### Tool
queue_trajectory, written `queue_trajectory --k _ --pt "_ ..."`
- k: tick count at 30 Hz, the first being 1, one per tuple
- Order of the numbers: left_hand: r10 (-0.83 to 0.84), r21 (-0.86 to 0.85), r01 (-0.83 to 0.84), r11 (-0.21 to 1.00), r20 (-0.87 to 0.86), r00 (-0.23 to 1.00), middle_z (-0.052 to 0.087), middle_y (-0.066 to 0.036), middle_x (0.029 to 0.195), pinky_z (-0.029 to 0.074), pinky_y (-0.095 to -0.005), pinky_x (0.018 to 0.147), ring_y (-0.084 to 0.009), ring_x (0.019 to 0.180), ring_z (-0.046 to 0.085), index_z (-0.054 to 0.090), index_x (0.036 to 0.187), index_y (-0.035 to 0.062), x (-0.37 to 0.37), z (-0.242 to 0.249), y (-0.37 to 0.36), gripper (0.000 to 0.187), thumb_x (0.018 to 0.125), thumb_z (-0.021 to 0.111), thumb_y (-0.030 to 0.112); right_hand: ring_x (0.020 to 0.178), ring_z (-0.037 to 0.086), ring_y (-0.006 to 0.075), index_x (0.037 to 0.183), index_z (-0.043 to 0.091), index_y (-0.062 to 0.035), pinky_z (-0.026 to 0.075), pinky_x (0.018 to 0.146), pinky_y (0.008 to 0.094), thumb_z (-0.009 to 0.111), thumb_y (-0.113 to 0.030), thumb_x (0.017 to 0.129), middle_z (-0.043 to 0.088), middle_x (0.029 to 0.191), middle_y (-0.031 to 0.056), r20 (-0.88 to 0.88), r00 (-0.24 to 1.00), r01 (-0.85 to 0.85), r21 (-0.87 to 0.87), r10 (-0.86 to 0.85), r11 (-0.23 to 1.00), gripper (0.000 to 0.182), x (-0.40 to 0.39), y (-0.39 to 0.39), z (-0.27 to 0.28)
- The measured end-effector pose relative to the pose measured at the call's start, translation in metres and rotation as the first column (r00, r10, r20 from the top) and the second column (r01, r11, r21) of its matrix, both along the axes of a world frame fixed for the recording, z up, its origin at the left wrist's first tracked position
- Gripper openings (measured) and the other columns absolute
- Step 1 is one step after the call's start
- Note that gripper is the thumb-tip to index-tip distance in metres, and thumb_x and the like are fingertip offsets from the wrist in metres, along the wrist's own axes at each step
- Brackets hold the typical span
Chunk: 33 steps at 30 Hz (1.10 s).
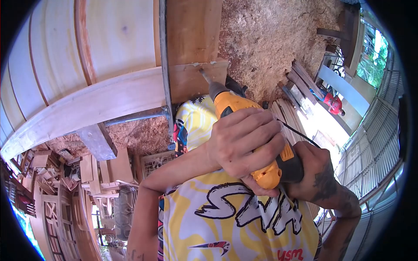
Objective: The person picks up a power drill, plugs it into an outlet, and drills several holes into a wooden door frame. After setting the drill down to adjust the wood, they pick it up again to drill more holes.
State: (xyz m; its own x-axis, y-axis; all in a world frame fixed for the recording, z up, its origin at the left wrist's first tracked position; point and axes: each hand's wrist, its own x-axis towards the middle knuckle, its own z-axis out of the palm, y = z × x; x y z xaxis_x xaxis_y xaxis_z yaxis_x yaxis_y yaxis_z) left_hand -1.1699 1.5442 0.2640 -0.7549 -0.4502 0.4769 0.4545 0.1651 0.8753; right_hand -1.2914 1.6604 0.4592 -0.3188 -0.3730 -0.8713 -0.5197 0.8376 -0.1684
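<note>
A yellow and black power drill (235, 103) slants across the middle of the view. My left hand (248, 143) lies over the drill's body, fingers wrapped round it. At the rear end, my right hand (314, 172) is closed around the black part, its fingers partly hidden. The drill bit (205, 76) reaches the end of a long, curved wooden board (113, 93), close to its upper edge. Across that board runs a metal bar clamp (164, 52). Beyond the board are joined wooden planks (117, 35) and a browner wood panel (193, 30).
Wood shavings (270, 48) cover the ground. A wooden leg (98, 141) juts below the curved board. Wood offcuts (102, 172) and stacked frames are piled at lower left. A black cord (302, 134) runs by my right hand. Farther right is a person in red (334, 104).
</note>
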Motion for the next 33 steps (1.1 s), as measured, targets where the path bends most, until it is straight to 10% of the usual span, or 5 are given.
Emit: queue_trajectory --k 33 --pt "0.120 -0.102 -0.122 0.987 -0.024 0.992 0.079 -0.024 0.108 0.068 -0.0494 0.084 -0.0413 0.098 0.081 0.065 0.118 -0.0033 0.007 -0.032 0.007 0.088 0.102 0.054 0.082 0.079 0.074 0.0362 0.107 0.062 -0.0042 0.058 0.070 0.0474 0.089 -0.026 0.069 0.064 0.092 0.0127 0.010 0.957 -0.289 0.021 0.289 0.957 0.052 -0.019 -0.014 -0.021"
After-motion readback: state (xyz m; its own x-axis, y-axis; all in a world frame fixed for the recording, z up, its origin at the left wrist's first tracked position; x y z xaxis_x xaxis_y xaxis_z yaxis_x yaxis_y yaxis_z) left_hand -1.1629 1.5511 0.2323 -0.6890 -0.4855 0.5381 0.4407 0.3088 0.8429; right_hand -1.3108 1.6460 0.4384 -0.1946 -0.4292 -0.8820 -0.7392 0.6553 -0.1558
